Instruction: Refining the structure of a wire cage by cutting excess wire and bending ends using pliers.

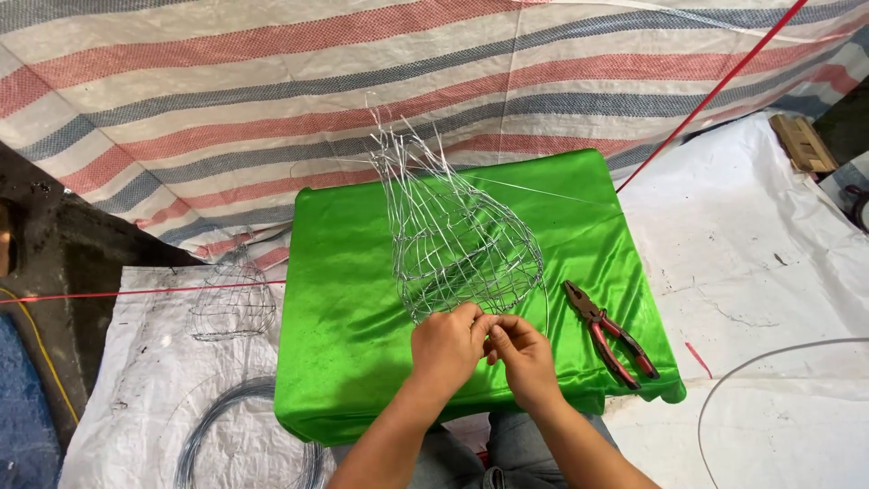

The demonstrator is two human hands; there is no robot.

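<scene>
wire basket on green table, rim in hand

striped tarp behind; green cloth table; on it my wire basket, lying on its side, body woven, loose ends sticking out at the narrow top, rim seemingly unfinished; a finished-looking basket and wire coil on the white sheet; red pliers unused beside my right hand; left hand and right both pinch wire at the rim.

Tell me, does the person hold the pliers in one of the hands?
No, the red-handled pliers lie on the green cloth, while the left hand and the right hand pinch the wire basket.
</scene>
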